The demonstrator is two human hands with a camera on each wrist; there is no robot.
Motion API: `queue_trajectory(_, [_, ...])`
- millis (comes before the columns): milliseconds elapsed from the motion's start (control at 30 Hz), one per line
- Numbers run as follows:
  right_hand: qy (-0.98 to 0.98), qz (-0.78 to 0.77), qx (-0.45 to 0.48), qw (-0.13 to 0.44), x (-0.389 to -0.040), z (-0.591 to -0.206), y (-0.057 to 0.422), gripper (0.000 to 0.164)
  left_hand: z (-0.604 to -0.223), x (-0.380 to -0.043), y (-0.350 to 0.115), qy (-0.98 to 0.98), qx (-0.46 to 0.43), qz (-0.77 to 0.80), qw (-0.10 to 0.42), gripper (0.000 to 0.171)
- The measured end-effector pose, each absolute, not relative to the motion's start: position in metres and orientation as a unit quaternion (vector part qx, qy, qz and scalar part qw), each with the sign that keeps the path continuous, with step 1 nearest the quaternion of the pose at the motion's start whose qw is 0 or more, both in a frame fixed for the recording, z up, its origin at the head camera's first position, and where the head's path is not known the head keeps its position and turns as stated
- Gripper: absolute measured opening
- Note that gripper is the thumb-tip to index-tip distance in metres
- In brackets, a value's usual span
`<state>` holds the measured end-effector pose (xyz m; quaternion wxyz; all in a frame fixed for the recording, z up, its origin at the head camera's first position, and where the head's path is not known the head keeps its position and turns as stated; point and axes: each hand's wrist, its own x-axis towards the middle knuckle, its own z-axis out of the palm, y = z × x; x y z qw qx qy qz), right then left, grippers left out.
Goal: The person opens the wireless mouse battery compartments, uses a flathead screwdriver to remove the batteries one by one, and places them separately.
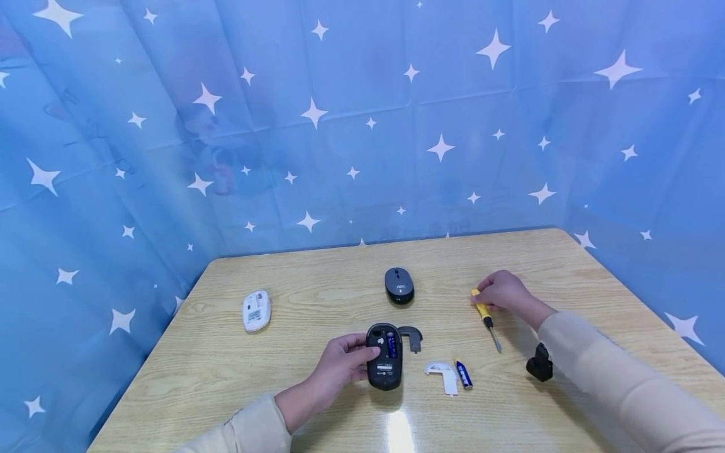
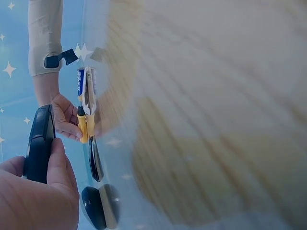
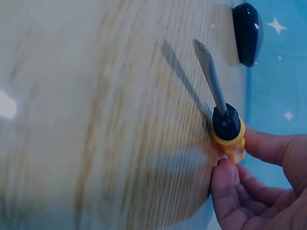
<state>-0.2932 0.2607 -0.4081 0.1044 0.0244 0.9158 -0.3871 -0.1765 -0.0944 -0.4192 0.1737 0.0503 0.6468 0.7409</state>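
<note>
Grips with the left hand (image 1: 342, 362), at lower centre of the head frame, a black rounded plastic mouse (image 1: 386, 377), underside up, thumb over its left edge. Risks spilling the blue cylindrical battery (image 1: 392, 346) if tipped over, given no cover on the open battery compartment (image 1: 399, 347).

Pinches with the right hand (image 1: 506, 291), at centre right, a yellow-handled metal screwdriver (image 1: 483, 309) near the handle's end. Could slip or swing from so rearward a hold.

Just right of the black mouse, on the pale wood-grain counter (image 1: 317, 283), a dark grey curved plastic cover (image 1: 415, 336). Further right, a white curved plastic cover (image 1: 449, 376) beside a loose blue-and-yellow battery (image 1: 464, 375), liable to roll if nudged.

Farther out, a grey-and-black mouse (image 1: 399, 285), upright; at centre left, a white mouse (image 1: 257, 311), underside up, contents too small to tell.
</note>
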Motion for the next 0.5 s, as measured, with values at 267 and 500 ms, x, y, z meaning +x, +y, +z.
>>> queue_trajectory(267, [0.921,-0.375,0.032,0.104,-0.2911,-0.4046,0.2565,0.035,-0.4201,-0.178,-0.0942,0.644,0.052,0.744,0.173,0.038])
queue_trajectory(500, [0.891,-0.434,0.043,0.129,-0.2928,-0.4041,0.2589,0.038,-0.4216,-0.179,-0.0942,0.643,0.051,0.744,0.174,0.037])
